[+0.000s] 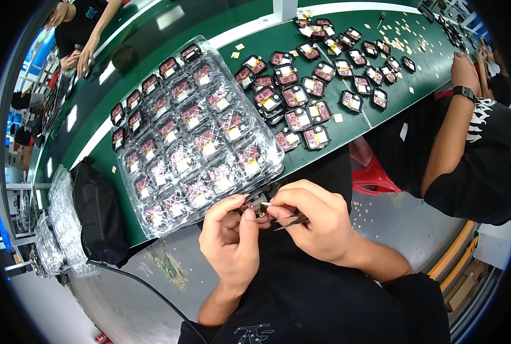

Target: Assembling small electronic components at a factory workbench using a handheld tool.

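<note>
Close to my body, at the table's near edge, my left hand [232, 243] grips a small black device housing [255, 202] with a red circuit board and a bit of yellow inside. Its thumb presses the near side of the housing. Fingers of my right hand [318, 221] are closed round thin pointed metal tweezers [290, 222], whose tips point left below the housing. The thumb and forefinger of that hand also meet at the housing's right side, beside a small white piece [266, 203]. My fingers partly cover the housing.
Left of centre, a clear plastic tray [267, 137] holds rows of similar housings. More loose housings [295, 96] lie on the green table [335, 143], with pale scraps [401, 43] farther right. A black mesh bag [99, 212] sits left. Co-workers [465, 137] occupy the right and far left.
</note>
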`<state>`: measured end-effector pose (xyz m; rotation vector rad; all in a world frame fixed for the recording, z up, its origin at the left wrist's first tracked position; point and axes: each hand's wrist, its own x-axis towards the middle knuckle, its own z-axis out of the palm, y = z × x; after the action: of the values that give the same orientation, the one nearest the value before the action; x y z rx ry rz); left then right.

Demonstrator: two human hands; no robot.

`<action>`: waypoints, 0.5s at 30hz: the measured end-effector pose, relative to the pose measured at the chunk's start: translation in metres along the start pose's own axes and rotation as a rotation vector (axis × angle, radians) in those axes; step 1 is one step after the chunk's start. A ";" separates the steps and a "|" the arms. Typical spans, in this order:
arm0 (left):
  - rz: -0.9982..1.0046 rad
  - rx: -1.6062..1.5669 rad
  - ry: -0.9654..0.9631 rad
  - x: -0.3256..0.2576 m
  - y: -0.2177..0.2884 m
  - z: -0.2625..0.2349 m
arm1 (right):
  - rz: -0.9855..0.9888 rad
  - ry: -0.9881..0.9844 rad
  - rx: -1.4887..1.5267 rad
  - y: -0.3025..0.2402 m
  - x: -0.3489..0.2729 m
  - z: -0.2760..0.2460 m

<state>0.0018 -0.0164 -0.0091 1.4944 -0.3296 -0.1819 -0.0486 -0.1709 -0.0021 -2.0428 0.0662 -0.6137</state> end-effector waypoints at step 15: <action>-0.112 -0.164 0.014 0.005 0.001 -0.001 | 0.054 -0.113 0.080 -0.010 0.006 -0.013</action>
<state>0.0066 -0.0173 -0.0073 1.3522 -0.2145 -0.2814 -0.0510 -0.1777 0.0133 -1.9873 0.0291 -0.4595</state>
